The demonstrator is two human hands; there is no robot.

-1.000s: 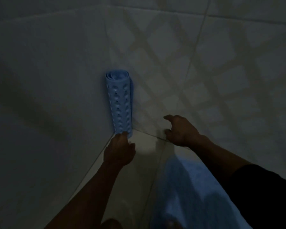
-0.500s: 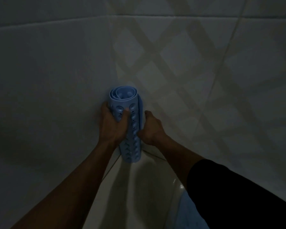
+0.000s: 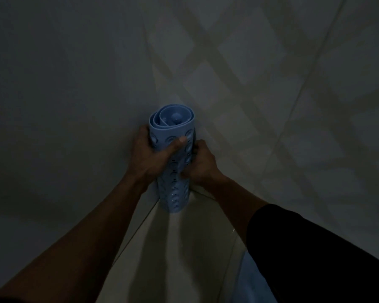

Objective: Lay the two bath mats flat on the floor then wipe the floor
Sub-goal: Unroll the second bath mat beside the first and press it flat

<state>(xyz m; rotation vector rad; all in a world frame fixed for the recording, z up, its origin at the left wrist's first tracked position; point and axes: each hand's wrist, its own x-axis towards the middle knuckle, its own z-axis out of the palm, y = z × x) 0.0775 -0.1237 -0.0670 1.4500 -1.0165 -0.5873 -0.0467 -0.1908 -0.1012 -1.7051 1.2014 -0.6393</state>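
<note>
A light-blue rubber bath mat [image 3: 173,191], rolled into a tube with suction cups on its outside, stands upright in the corner where two tiled walls meet. My left hand [image 3: 150,154] wraps its upper left side, thumb across the front. On the tube's right side, my right hand [image 3: 200,165] grips at mid height. A second pale-blue mat [image 3: 254,278] lies on the floor at the bottom right, mostly hidden by my dark sleeve.
The room is dim. Grey tiled walls [image 3: 64,95] close in on the left and behind, the right one crossed by lattice shadows. A narrow strip of pale floor [image 3: 184,248] runs between my forearms.
Both hands went from near the base of the roll to gripping it around its middle and top. The view has moved closer to the corner.
</note>
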